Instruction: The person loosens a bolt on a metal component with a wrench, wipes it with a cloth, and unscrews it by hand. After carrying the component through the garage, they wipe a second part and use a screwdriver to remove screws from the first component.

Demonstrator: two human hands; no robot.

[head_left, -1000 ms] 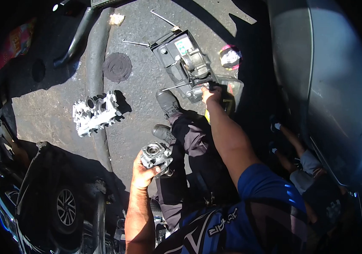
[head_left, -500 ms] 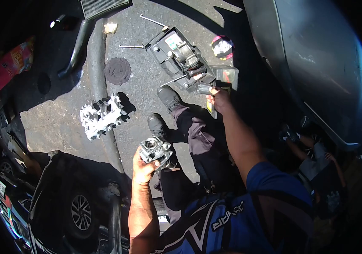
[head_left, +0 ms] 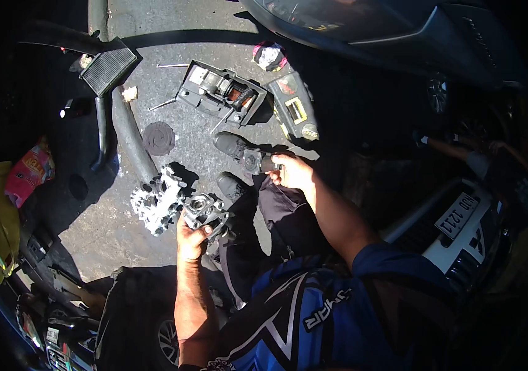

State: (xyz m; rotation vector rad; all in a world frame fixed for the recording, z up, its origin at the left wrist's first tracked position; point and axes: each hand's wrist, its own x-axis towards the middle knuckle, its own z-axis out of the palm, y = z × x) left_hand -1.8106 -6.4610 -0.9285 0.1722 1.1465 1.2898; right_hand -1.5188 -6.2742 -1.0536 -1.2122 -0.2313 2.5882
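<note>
Metal housing (head_left: 207, 213) with round openings is gripped in my left hand (head_left: 193, 240), the thumb pressed along its lower edge. My right hand (head_left: 290, 171) is closed around a dark cylindrical part with a squarish flange (head_left: 253, 161), held above my shoes. The two parts are apart. Just left of the housing, a bright cast metal part (head_left: 157, 201) lies on the ground. Beyond my shoes sits a black tray (head_left: 196, 102) holding a metal assembly and a dark part, with thin rods around it.
A dark case with yellow trim (head_left: 293, 105) stands right of the tray. A coiled dark cloth (head_left: 159, 138), a hose (head_left: 133, 133) and a radiator (head_left: 109, 66) lie to the left. Vehicles surround the spot. Another person (head_left: 486, 164) is at the far right.
My right hand has moved back from beside the tray towards me, with the dark part now in clear view. The camera view has turned, and the case shows fully. My left hand still grips the housing.
</note>
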